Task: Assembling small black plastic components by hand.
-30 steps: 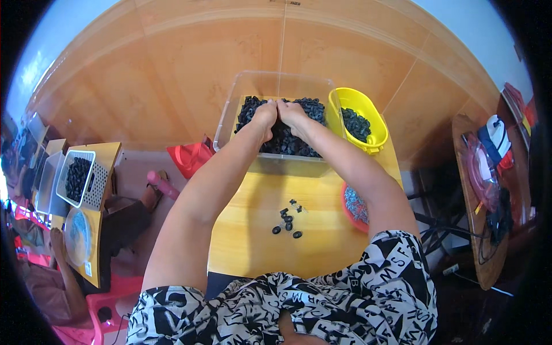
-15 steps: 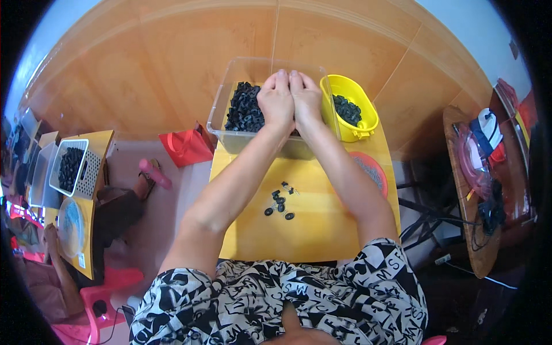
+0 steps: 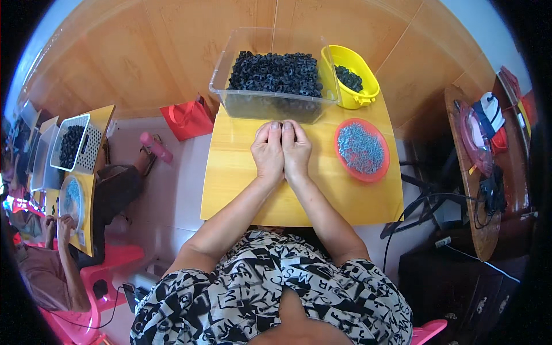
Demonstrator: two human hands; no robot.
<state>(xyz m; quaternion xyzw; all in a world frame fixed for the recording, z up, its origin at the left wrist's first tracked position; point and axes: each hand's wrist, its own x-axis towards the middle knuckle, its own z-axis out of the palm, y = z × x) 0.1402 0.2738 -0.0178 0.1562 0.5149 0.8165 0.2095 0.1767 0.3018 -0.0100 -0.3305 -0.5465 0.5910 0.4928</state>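
Note:
My left hand (image 3: 268, 154) and my right hand (image 3: 297, 150) are pressed side by side over the yellow table (image 3: 230, 190), thumbs together and fingers curled under. What they hold, if anything, is hidden beneath them. Just beyond my fingertips stands a clear plastic bin (image 3: 270, 103), piled with small black plastic parts (image 3: 282, 72). To the right of my hands lies a red-pink round tray (image 3: 386, 167) of small silvery metal pieces (image 3: 361, 146). The tabletop under my hands and wrists is out of sight.
Behind the tray, a yellow tub (image 3: 368, 98) holds dark parts. A red bag (image 3: 187, 121) stands on the floor to the left. Further left, another person's hands (image 3: 60, 224) work at a second table with a white basket (image 3: 86, 152). A wooden board (image 3: 480, 224) with items stands at right.
Both hands, still together, have come back from over the clear bin to the table in front of it. The small black pieces seen on the tabletop are no longer visible. My view has shifted.

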